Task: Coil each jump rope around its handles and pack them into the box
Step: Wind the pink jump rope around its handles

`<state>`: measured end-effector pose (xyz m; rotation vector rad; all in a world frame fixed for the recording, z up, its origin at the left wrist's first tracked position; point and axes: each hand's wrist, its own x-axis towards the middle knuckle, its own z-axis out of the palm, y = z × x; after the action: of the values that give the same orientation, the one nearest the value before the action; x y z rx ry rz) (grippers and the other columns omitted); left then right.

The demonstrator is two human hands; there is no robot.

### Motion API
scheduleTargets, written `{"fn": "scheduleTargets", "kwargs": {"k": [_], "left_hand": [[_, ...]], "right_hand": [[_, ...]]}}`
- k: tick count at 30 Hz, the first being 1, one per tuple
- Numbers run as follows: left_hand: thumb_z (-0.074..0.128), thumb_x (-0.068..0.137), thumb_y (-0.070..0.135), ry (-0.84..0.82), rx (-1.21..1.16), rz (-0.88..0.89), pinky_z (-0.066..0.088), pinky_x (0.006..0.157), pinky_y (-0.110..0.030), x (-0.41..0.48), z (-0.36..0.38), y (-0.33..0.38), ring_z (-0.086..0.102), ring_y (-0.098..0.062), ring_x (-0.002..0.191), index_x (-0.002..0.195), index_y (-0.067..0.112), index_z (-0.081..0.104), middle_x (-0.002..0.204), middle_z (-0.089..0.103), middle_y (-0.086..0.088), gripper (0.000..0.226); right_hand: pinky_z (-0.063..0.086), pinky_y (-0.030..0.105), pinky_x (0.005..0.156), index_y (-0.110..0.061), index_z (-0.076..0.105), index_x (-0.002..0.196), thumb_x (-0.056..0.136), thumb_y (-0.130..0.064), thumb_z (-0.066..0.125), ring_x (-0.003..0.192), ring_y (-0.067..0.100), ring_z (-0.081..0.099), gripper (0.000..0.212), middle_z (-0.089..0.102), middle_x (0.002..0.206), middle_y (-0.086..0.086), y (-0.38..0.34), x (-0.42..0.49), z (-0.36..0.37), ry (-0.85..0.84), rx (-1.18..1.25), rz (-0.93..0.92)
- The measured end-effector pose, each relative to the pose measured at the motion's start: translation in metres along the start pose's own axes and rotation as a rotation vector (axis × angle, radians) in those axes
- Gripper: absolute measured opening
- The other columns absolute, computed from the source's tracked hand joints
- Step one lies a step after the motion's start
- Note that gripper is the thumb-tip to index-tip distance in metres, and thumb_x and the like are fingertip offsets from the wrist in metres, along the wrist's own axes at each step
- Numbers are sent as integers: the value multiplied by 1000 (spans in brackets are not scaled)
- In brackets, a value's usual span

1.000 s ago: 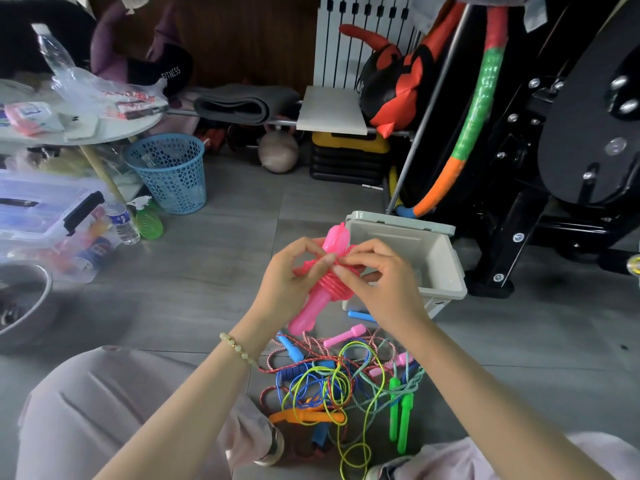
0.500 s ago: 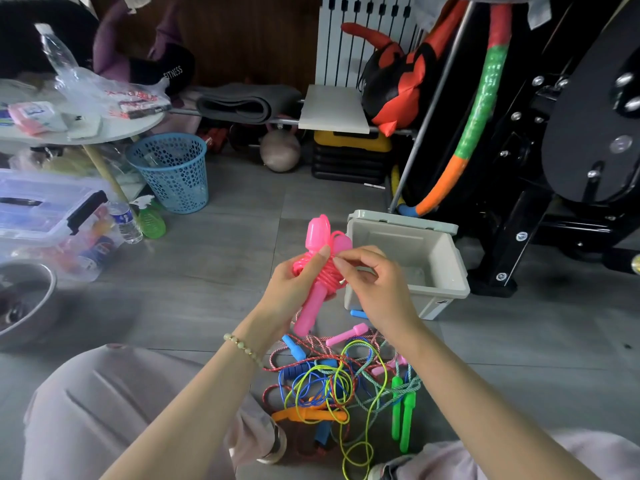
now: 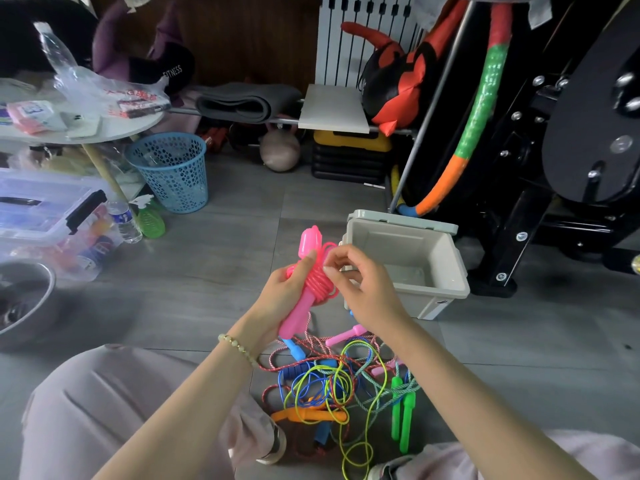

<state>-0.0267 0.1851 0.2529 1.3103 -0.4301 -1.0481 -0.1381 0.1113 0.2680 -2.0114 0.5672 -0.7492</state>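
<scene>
My left hand [image 3: 282,294] grips the pink jump rope [image 3: 308,271], its handles held together upright with the pink cord wound around their middle. My right hand [image 3: 360,284] pinches the cord's loose end at the coil's upper right. Just right of both hands the grey box [image 3: 446,268] stands open on the floor, looking empty. Below my hands lies a tangled pile of jump ropes [image 3: 332,379] with blue, yellow-green, red-white and teal cords, orange handles [image 3: 304,415], green handles [image 3: 401,410] and small pink handles [image 3: 343,337].
My knees frame the pile at the bottom left and right. A blue mesh bin [image 3: 171,169], a spray bottle [image 3: 149,216], a clear lidded tub [image 3: 48,216] and a metal bowl [image 3: 20,299] stand to the left. Black gym equipment [image 3: 554,168] rises behind the box.
The pink handles have turned more upright and dropped slightly. My right hand has pulled the cord's end from the coil's front up to its upper right side.
</scene>
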Motion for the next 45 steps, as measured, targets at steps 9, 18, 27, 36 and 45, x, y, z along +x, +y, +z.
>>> {"fn": "scheduleTargets", "kwargs": {"k": [9, 18, 27, 36, 45], "left_hand": [[53, 96, 31, 148, 102, 127, 57, 57, -29, 7, 2, -7, 63, -14, 56, 70, 4, 65, 58, 64, -4, 39], [53, 95, 34, 186, 8, -5, 57, 55, -26, 4, -3, -9, 61, -16, 53, 73, 3, 62, 59, 62, -7, 39], [50, 93, 45, -8, -222, -199, 56, 57, -28, 4, -7, 7, 68, -21, 66, 114, -1, 55, 94, 66, -23, 50], [44, 99, 12, -37, 201, 373, 54, 54, -30, -11, -1, 9, 61, -13, 57, 97, 14, 38, 82, 56, -7, 7], [59, 92, 18, -87, 341, 349, 52, 73, -61, -11, -15, 10, 66, -42, 76, 84, 18, 57, 89, 63, -29, 8]], "right_hand": [[50, 34, 71, -10, 65, 94, 89, -24, 62, 84, 19, 61, 15, 60, 93, 0, -4, 4, 8, 28, -431, -108], [44, 27, 84, -8, 53, 93, 96, -16, 50, 90, 11, 49, 9, 39, 103, -4, -3, 0, 3, -195, -288, -46], [43, 13, 71, 9, 51, 106, 99, -12, 41, 68, -7, 52, 24, 60, 86, -8, -13, -5, -16, -102, 249, 156], [51, 20, 64, -3, 51, 91, 97, -12, 45, 65, 8, 57, 12, 64, 70, -4, -23, 8, -16, 68, 455, 192], [56, 26, 70, -5, 50, 93, 88, -14, 62, 68, 10, 62, 15, 68, 72, 0, -16, 6, -9, 72, 421, 286]]}}
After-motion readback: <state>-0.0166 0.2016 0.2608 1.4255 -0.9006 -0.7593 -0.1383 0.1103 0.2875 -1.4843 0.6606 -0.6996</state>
